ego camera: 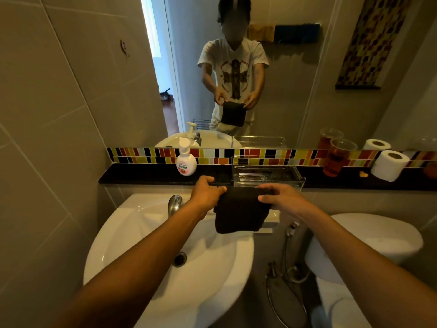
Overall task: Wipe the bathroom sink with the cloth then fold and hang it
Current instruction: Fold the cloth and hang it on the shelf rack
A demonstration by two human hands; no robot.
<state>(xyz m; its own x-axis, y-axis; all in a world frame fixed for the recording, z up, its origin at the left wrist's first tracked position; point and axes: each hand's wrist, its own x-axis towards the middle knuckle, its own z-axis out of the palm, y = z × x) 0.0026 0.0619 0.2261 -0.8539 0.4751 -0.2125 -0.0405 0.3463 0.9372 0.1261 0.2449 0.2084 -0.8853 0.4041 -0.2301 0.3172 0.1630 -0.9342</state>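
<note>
A dark folded cloth (240, 213) hangs in the air above the right rear rim of the white sink (132, 235). My left hand (208, 191) grips its top left corner. My right hand (281, 197) grips its top right corner. The cloth's upper edge is held roughly level, just in front of the black ledge (142, 175), and its lower part droops over the sink's edge. The chrome tap (174, 204) stands left of my left hand, and the drain (179, 258) shows in the basin.
On the ledge stand a soap pump bottle (186, 160), a clear plastic tray (264, 172), a cup of amber liquid (337, 157) and a toilet roll (390, 165). A toilet (378, 235) and spray hose (287, 252) are at right. A mirror (236, 67) faces me.
</note>
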